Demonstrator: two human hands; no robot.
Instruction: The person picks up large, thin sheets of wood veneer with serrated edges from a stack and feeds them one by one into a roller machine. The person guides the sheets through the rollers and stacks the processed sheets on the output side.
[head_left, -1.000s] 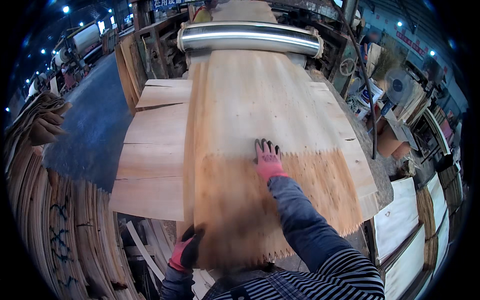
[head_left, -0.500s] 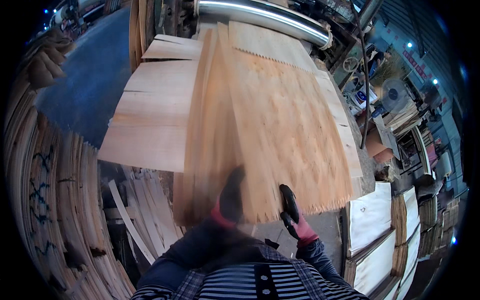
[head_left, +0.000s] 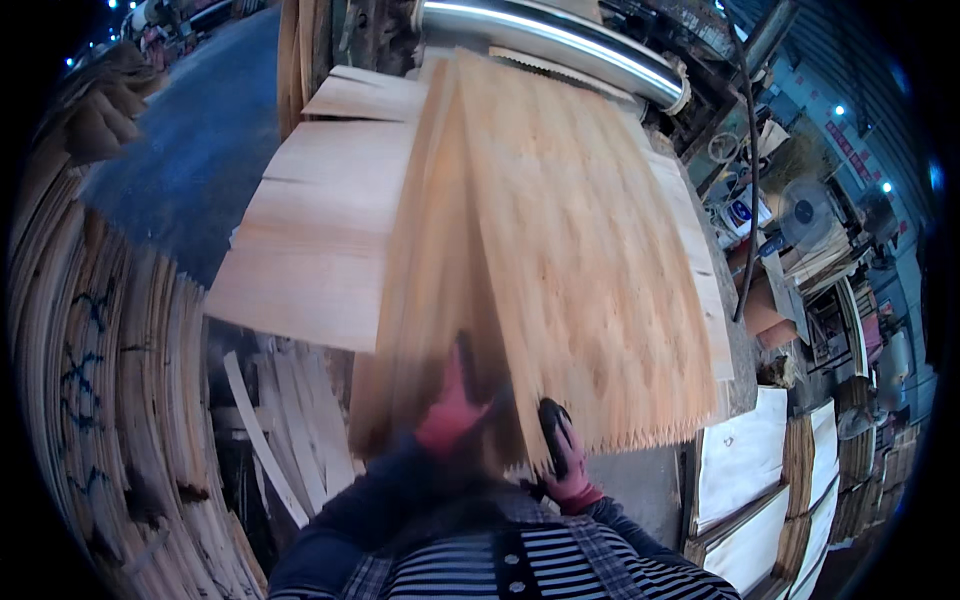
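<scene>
Head view | right hand: nearer, touching near edge of veneer sheet, grip cannot be told | left hand: blurred, left of sheet, grip likewise | sheet: ahead-right of both hands, long axis toward roller

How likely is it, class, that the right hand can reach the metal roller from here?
Probably not: the right hand is at the near edge of the veneer sheet, whose length lies between it and the metal roller.
</scene>
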